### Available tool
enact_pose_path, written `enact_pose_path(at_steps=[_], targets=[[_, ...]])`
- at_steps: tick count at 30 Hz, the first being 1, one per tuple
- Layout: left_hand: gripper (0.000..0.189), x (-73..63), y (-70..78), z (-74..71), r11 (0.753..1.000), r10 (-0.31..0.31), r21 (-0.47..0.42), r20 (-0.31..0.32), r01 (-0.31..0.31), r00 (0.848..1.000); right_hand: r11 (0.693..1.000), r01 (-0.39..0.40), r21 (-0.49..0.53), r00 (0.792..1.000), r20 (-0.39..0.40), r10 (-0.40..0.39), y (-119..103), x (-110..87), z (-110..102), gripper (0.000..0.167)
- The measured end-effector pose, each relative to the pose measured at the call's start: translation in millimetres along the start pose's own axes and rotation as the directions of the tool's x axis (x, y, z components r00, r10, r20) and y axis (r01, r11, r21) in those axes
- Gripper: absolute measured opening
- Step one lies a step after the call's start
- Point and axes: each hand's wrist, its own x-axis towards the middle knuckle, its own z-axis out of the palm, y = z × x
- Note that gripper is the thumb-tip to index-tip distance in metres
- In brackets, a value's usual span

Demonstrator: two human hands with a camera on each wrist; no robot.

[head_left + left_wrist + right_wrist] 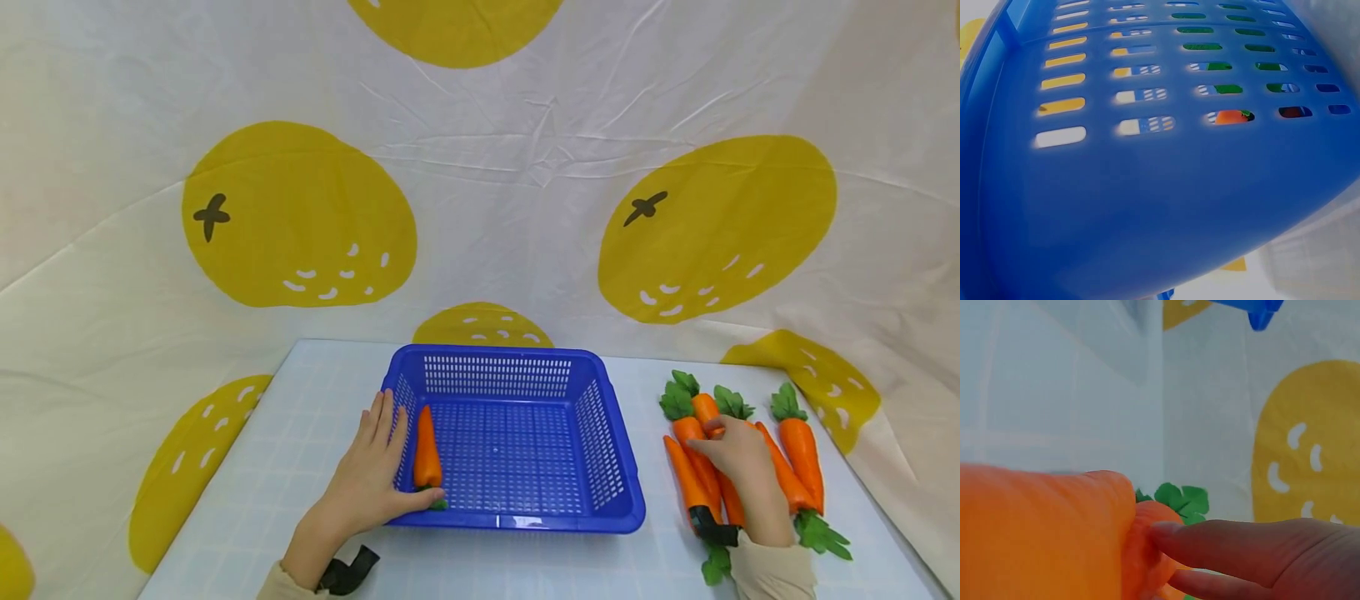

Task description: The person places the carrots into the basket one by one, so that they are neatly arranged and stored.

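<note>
A blue plastic basket (525, 522) with slotted walls stands in the middle of the table, one carrot (426, 454) lying along its left side. My left hand (371, 467) rests on the basket's left rim with fairly straight fingers, its thumb over the near left corner by the carrot's leaves. In the left wrist view the basket wall (1116, 212) hides that hand. Among the carrots on the right, my right hand (742, 458) pinches a carrot (1147, 540) between thumb and fingers. Another carrot (1035, 531) fills the near left of the right wrist view.
Several more carrots with green leaves lie bunched right of the basket, including one carrot (802, 454) at the far right and one carrot (682, 471) at the bunch's left. A pale checked table (330, 375) meets a cloth backdrop (510, 233) printed with yellow fruit.
</note>
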Motion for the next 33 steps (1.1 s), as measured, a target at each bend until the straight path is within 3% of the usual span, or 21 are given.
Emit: enact_pose_path(at_steps=[5, 17, 28, 33], targets=[[0.124, 0.2, 0.3, 0.4, 1.000, 0.003, -0.003, -0.002, -0.003, 1.000, 1.000, -0.014, -0.008, 0.999, 0.048, 0.015, 1.8, 3.4, 4.5, 0.069], [0.124, 0.0, 0.6, -0.2, 1.000, 0.002, -0.002, -0.010, -0.002, 1.000, 1.000, 0.006, 0.026, 0.998, 0.056, -0.007, 7.0, 7.1, 5.5, 0.072], [0.124, 0.2, 0.0, 0.3, 1.000, 0.004, 0.003, -0.009, -0.004, 1.000, 0.994, -0.010, 0.109, 0.999, 0.046, 0.005, 7.3, 2.0, -6.4, 0.075], [0.124, 0.4, 0.2, 0.5, 1.000, 0.002, 0.004, -0.009, -0.002, 1.000, 0.992, -0.008, 0.128, 1.000, 0.005, 0.008, 4.8, -3.7, -12.7, 0.074]])
